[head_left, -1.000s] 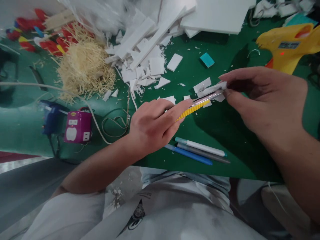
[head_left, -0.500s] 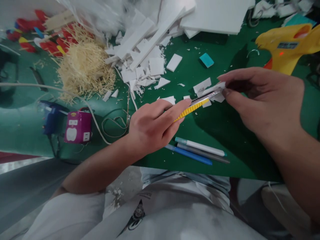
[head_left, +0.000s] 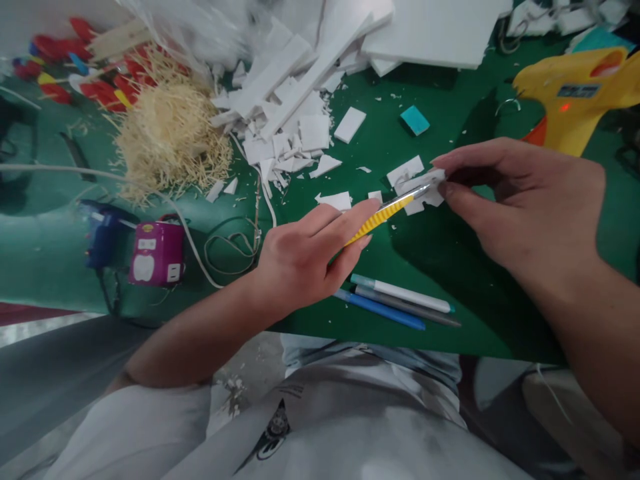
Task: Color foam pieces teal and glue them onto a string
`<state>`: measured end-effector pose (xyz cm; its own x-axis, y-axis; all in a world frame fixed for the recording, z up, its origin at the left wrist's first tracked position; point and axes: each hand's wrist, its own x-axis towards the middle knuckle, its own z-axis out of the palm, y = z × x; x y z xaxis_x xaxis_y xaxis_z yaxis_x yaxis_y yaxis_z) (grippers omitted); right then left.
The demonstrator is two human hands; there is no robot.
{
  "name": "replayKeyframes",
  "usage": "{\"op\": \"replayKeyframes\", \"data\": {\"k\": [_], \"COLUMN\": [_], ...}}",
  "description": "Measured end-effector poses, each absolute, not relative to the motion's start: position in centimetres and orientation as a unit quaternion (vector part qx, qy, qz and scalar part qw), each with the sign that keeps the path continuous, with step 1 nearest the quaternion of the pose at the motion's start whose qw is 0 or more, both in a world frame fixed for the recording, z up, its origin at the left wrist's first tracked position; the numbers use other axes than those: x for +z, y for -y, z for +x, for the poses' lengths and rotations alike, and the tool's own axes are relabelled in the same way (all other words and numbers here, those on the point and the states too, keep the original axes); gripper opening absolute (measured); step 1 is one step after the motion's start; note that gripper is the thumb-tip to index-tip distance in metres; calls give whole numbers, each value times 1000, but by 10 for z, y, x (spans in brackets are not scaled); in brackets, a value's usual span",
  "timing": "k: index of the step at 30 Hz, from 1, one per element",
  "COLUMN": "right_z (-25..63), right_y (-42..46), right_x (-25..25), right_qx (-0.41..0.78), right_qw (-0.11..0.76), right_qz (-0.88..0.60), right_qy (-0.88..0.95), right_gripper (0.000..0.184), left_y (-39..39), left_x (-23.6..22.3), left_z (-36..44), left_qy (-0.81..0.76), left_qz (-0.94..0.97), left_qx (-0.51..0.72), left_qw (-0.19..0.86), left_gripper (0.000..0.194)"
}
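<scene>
My left hand (head_left: pixel 305 257) is closed round a yellow utility knife (head_left: pixel 383 215), whose metal blade points up and right. The blade tip meets a small white foam piece (head_left: pixel 427 181) that my right hand (head_left: pixel 520 207) pinches between thumb and fingers, just above the green mat (head_left: pixel 440 260). Both hands hover near the mat's front half. More white foam offcuts (head_left: pixel 406 170) lie on the mat right beside the held piece.
A yellow glue gun (head_left: pixel 575 93) sits at the right rear. Three pens (head_left: pixel 400 300) lie near the front edge. A heap of foam scraps (head_left: pixel 285 113) and a pile of pale sticks (head_left: pixel 170 137) are at the back. A purple plug adapter (head_left: pixel 155 253) and cords lie left.
My left hand has drawn the knife back toward me and to the left, so less blade overlaps the foam piece. My right hand shifted slightly left and down with the piece.
</scene>
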<state>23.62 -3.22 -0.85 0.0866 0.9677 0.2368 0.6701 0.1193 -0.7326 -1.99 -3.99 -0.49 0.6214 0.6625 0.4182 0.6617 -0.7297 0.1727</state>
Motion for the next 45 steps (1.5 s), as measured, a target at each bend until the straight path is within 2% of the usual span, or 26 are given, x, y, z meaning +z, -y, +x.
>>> {"op": "replayKeyframes", "data": {"k": [10, 17, 19, 25, 31, 34, 40, 43, 45], "right_z": [238, 236, 234, 233, 232, 232, 233, 232, 232], "right_y": [32, 34, 36, 35, 33, 33, 34, 34, 34], "right_x": [-11, -10, -8, -5, -6, -7, -8, -6, -6], "right_qx": [188, 194, 194, 208, 205, 206, 190, 182, 184], "right_qw": [372, 371, 363, 372, 365, 367, 365, 358, 360], "right_qz": [-628, -632, -644, -666, -688, -685, -654, -662, -673], "right_qy": [657, 653, 645, 613, 592, 595, 635, 633, 619], "right_gripper": [18, 17, 19, 20, 20, 20, 16, 17, 19], "left_y": [44, 39, 40, 42, 40, 41, 41, 41, 42], "left_x": [3, 7, 6, 2, -2, -3, 1, 2, 1], "left_z": [-16, -14, -16, -19, -19, -19, -17, -18, -20], "left_qy": [-415, -466, -477, -425, -404, -400, -436, -436, -421], "left_qz": [887, 820, 816, 879, 897, 899, 865, 863, 872], "left_qx": [197, 209, 220, 210, 178, 180, 197, 209, 228], "left_qw": [51, 256, 243, 61, -11, 9, 148, 149, 105], "left_gripper": [33, 35, 35, 36, 38, 38, 36, 35, 33]}}
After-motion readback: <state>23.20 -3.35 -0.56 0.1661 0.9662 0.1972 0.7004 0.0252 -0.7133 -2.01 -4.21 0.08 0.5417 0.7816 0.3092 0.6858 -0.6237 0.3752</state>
